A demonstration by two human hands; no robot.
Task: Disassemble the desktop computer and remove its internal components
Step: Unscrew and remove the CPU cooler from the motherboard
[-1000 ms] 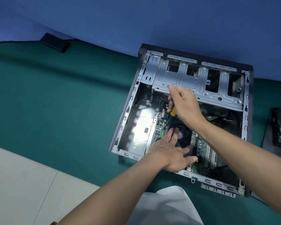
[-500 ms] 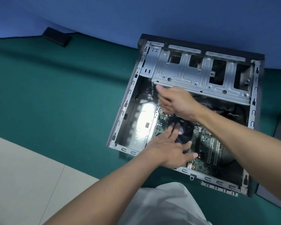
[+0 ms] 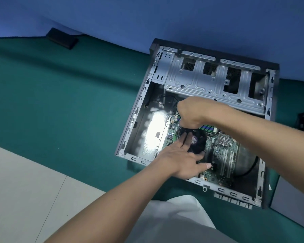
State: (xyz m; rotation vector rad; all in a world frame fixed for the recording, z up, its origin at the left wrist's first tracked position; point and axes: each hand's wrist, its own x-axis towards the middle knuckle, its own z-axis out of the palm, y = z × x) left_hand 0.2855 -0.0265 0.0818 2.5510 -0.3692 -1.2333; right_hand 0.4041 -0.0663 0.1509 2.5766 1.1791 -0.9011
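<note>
**Location.** The grey sheet-steel desktop computer chassis [image 3: 138, 109] lay on its side, side panel off, on a dark green mat [image 3: 77, 102] against a blue wall. The green motherboard [image 3: 216, 149] sat on the chassis floor. The black square CPU cooler fan [image 3: 199, 141] stood on the board near its left edge.

**Hands.** The left hand [image 3: 179, 160] rested flat on the fan, fingers straight and spread, thumb out over the board. The right hand [image 3: 195, 111] hung over the fan's far corner with its fingers curled downward. What it gripped, if anything, was hidden beneath it.

**Handling (judgement).**
- The cooler is probably rigid and moderately heavy for its size, with a metal heatsink under a plastic fan frame. Take hold of the frame's outer edges, not the blades or the hub.
- Its fasteners likely sit at the corners and must be freed before any lift.
- A fan lead probably runs to the board. It was not clearly visible.
- The motherboard is thin, stiff and fragile. Avoid pressing on the small silver finned heatsink [image 3: 225, 140] or the long expansion slots [image 3: 225, 162].
- Chassis edges are stamped steel and may be sharp.

**Markings.** Embossed letters on the chassis floor read roughly "OVO", with the remainder lost in glare. The fan's round hub label bore print too small to read.
</note>
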